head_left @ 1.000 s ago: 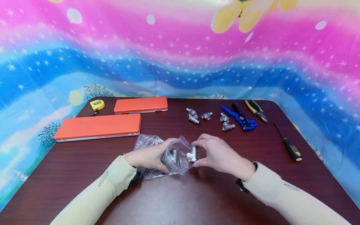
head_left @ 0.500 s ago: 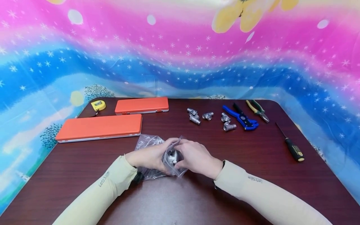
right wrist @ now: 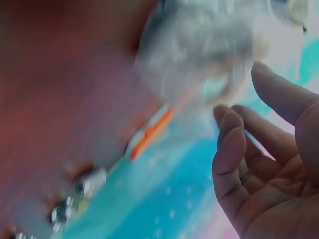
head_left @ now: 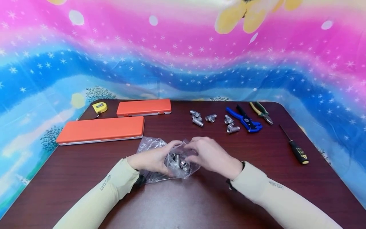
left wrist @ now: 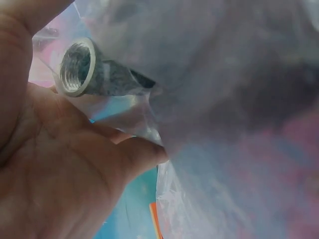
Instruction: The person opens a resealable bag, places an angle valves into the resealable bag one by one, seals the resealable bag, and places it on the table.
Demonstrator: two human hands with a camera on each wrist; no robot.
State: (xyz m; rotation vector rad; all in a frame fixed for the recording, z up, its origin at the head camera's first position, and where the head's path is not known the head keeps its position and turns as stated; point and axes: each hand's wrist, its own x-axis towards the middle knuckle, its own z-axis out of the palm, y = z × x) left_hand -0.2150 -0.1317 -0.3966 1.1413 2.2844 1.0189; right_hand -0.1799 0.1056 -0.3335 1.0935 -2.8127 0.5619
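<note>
- plastic bag [head_left: 188,173], clear: at the middle of the table's near half, mouth spread wide and turned toward the right hand.
- bagged fittings [head_left: 177,161], silvery metal: several, inside the bag, seen through its mouth; the left wrist view shows one threaded round end. exact count cannot be told.
- left hand [head_left: 152,159]: grips the bag just behind its mouth, thumb below, fingers above.
- right hand [head_left: 213,157]: at the bag's mouth, thumb and bent fingers parted, nothing held; whether the fingertips touch the plastic cannot be told.
- sleeves [head_left: 88,197], pale cream, lettered: one on each forearm.
- loose fittings [head_left: 211,118], silvery metal: beyond the bag, in a cluster, a single piece and a pair.
- stripping tool [head_left: 248,122], blue and black: just right of the pair.
- pliers [head_left: 261,113], green and yellow grips: farther right.
- screwdriver [head_left: 298,152], black and yellow handle: near the right edge.
- large case [head_left: 100,129], orange lid: left of the bag.
- small case [head_left: 144,107], orange lid: behind it.
- tape measure [head_left: 99,107], yellow: far left corner.
- table [head_left: 183,203], dark reddish brown.
- backdrop cloth [head_left: 183,76], pink and blue, starred: behind the table.
</note>
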